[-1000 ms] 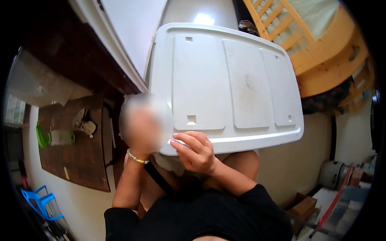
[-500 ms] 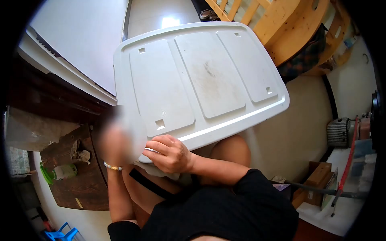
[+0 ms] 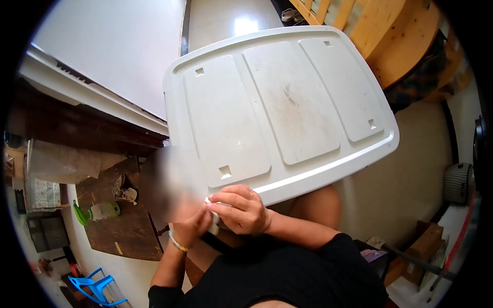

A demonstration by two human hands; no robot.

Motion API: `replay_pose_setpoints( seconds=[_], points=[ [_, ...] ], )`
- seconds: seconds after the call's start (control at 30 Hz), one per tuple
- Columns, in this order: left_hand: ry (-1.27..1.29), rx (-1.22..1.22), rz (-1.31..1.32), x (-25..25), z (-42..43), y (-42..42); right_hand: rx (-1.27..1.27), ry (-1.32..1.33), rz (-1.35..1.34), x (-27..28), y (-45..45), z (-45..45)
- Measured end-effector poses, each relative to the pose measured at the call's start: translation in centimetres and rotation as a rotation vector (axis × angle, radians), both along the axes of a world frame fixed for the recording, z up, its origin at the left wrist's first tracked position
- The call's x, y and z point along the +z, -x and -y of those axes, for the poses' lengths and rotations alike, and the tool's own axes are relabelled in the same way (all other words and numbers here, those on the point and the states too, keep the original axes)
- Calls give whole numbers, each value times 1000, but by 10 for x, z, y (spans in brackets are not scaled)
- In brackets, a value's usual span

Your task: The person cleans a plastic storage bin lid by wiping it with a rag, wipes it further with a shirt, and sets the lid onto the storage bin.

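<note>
My right hand (image 3: pixel 239 208) is closed in a pinch above my lap, with a small white piece (image 3: pixel 207 200) at its fingertips. Right beside it, fingertips close to the same piece, is my left hand (image 3: pixel 194 222), wearing a bracelet on the wrist. Its fingers look curled, but a blurred patch covers part of them, so what they grip is hidden. Some whitish, cloth-like material (image 3: pixel 214 225) hangs just below the two hands. Directly in front lies a large white plastic lid (image 3: pixel 262 113) with raised panels and dark smudges; its near edge is by my right hand.
To the left, a dark wooden table (image 3: pixel 123 233) carries a green-capped bottle (image 3: pixel 104 210) and a crumpled cloth (image 3: pixel 124 189). A blue plastic chair (image 3: pixel 97 287) stands lower left. Wooden bed framing (image 3: pixel 400 46) rises upper right, and a cardboard box (image 3: pixel 429 238) sits at the right.
My left hand has come closer to my right hand, and their fingertips now meet around the small white piece. The camera view has shifted, so the lid and room appear further right.
</note>
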State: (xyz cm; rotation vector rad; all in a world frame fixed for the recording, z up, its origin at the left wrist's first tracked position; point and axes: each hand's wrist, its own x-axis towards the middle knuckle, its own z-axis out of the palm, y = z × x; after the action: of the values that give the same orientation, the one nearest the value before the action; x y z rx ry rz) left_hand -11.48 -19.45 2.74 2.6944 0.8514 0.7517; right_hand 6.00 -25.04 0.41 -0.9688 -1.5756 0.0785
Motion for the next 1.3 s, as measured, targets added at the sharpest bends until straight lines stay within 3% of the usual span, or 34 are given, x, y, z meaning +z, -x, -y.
replay_pose_setpoints(
  seconds=[0.07, 0.1, 0.13, 0.23, 0.43, 0.47, 0.53, 0.6, 0.7, 0.87, 0.97, 1.2, 1.3],
  points=[
    [-63, -114, -79, 6, 10, -9, 40, 1, -29, 3, -7, -2],
    [27, -132, -197, 6, 5, -6, 74, 11, -43, 7, -11, 0],
    [54, -101, -357, 1, -4, -4, 110, 18, -56, 12, -16, 3],
    [-2, -67, -437, 2, -40, -23, 16, -43, 34, 27, -64, 19],
    [-174, 25, -401, -27, -215, -93, -796, 416, 524, 14, -185, 56],
    [-229, 27, -362, -36, -249, -109, -797, 420, 520, 14, -189, 55],
    [-310, 81, -563, -41, -307, -147, -798, 430, 516, 13, -192, 54],
    [-292, 165, -605, -51, -308, -197, -801, 421, 502, 15, -189, 51],
    [-303, -63, -444, -49, -218, -227, -860, 359, 417, 7, -188, 54],
    [15, -421, -293, -13, -82, -157, -781, 255, 379, 6, -190, 58],
    [59, -451, -256, -6, -105, -159, -776, 236, 355, 3, -190, 55],
    [-99, -4, -337, -51, -303, -273, -807, 293, 304, 5, -190, 57],
    [-168, -110, -135, -45, -281, -270, -820, 291, 309, 3, -192, 61]
  ],
)
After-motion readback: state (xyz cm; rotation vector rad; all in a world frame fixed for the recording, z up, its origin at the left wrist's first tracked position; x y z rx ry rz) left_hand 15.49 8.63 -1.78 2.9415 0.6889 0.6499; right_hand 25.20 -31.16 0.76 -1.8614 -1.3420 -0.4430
